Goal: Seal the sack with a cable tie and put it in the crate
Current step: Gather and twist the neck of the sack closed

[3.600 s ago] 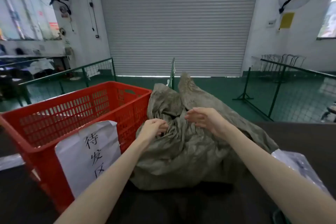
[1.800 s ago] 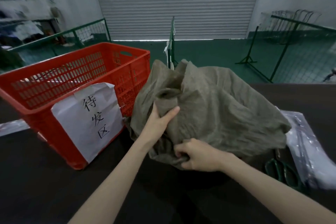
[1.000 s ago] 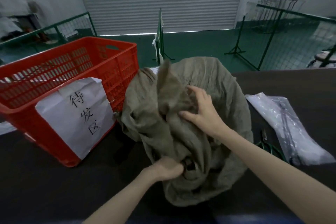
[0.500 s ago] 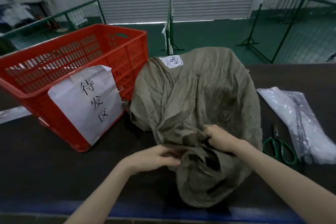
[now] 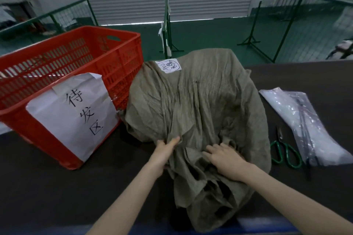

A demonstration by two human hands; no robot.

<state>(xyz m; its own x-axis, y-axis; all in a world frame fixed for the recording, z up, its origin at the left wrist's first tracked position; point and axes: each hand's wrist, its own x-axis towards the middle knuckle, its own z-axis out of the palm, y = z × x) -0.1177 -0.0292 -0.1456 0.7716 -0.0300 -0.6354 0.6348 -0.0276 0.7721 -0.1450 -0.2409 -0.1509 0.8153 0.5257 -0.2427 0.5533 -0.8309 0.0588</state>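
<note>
A: The sack (image 5: 198,105) lies on the dark table (image 5: 47,187), just right of the red crate (image 5: 80,66), its mouth slumped toward the near edge.

B: The left hand (image 5: 164,150) has its grip pinched on a fold; its fingers are buried in the cloth. The right hand (image 5: 225,158) presses flat, released.

A: Scissors (image 5: 284,152) sit to the right, beside a plastic bag (image 5: 305,120) whose contents are hard to make out.

Crumpled olive-grey woven sack (image 5: 198,105) fills frame centre on dark table (image 5: 47,187), open mouth toward bottom edge. Left hand (image 5: 164,150) pinches fabric; right hand (image 5: 225,160) lies flat on it. Red slotted plastic crate (image 5: 80,63) upper left; green-handled scissors (image 5: 284,150) at right.
</note>
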